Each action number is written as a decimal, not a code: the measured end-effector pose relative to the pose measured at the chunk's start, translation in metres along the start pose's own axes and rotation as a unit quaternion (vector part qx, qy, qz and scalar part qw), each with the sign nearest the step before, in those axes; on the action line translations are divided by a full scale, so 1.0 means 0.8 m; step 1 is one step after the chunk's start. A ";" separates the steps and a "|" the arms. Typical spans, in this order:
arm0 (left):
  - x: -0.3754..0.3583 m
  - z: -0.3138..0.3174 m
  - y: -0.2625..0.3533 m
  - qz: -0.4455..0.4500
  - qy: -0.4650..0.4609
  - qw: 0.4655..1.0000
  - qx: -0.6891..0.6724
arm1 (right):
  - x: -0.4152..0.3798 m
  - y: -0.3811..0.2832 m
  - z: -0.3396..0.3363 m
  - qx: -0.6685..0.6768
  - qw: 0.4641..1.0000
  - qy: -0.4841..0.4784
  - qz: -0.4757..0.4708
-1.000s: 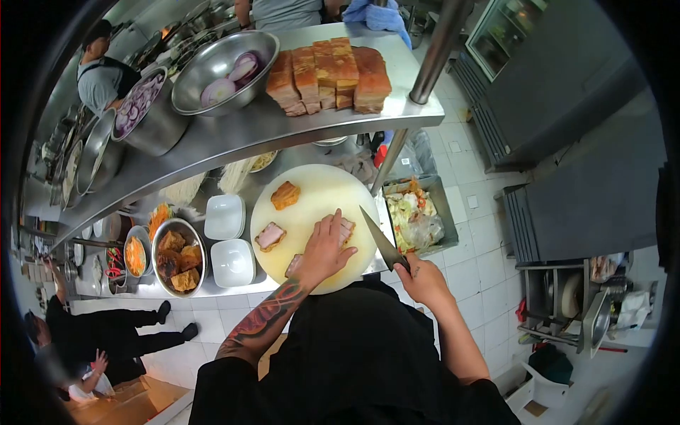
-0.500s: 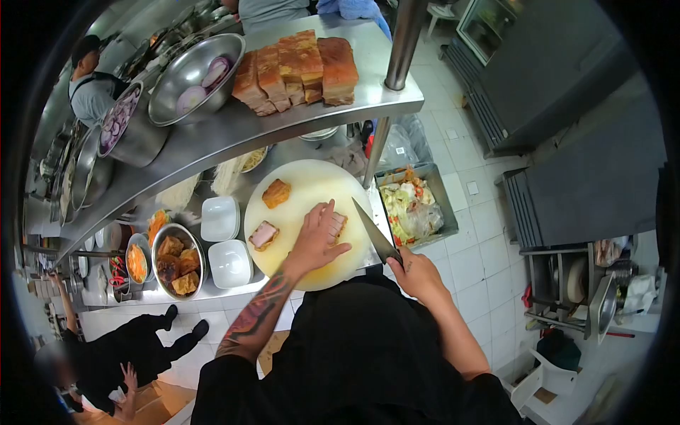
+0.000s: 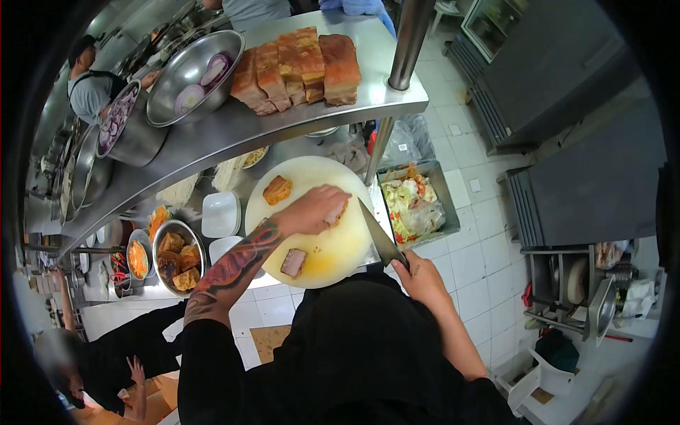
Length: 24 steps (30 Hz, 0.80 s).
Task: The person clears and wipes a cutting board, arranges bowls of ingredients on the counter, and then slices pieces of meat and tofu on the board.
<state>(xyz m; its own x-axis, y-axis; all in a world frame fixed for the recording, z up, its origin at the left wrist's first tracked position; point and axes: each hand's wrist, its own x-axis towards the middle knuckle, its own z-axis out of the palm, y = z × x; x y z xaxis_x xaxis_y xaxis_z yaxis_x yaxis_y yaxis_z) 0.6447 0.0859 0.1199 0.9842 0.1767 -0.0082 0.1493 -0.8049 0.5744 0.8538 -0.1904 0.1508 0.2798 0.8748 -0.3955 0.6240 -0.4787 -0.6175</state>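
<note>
Left hand [image 3: 315, 210]: lies palm-down, fingers curled over a pork piece [image 3: 338, 214] on the round cutting board [image 3: 340, 248].
Right hand [image 3: 423, 278]: clenched on the handle of a knife [image 3: 381, 239], blade slanting up over the board's right edge.
Other meat: one crispy chunk [image 3: 277, 190] at the board's far side, one slice [image 3: 292, 263] near its front edge.
Board: on the desk, beside a scrap tray [image 3: 438, 185].

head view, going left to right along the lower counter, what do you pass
bowl of fried pieces → white square dishes → round cutting board with left hand on the meat → knife in right hand → tray of vegetable scraps
</note>
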 end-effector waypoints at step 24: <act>-0.076 0.142 0.104 -0.220 0.388 0.895 -0.008 | 0.025 -0.015 -0.039 -0.197 0.968 -0.061 -0.145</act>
<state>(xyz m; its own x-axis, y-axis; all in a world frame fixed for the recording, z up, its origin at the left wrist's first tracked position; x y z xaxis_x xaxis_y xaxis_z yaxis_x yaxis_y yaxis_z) 0.6082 -0.0559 0.0751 0.4669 0.8200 0.3309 0.4993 -0.5533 0.6668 0.8748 -0.1648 0.1713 -0.0224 0.9418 -0.3355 0.8997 -0.1273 -0.4175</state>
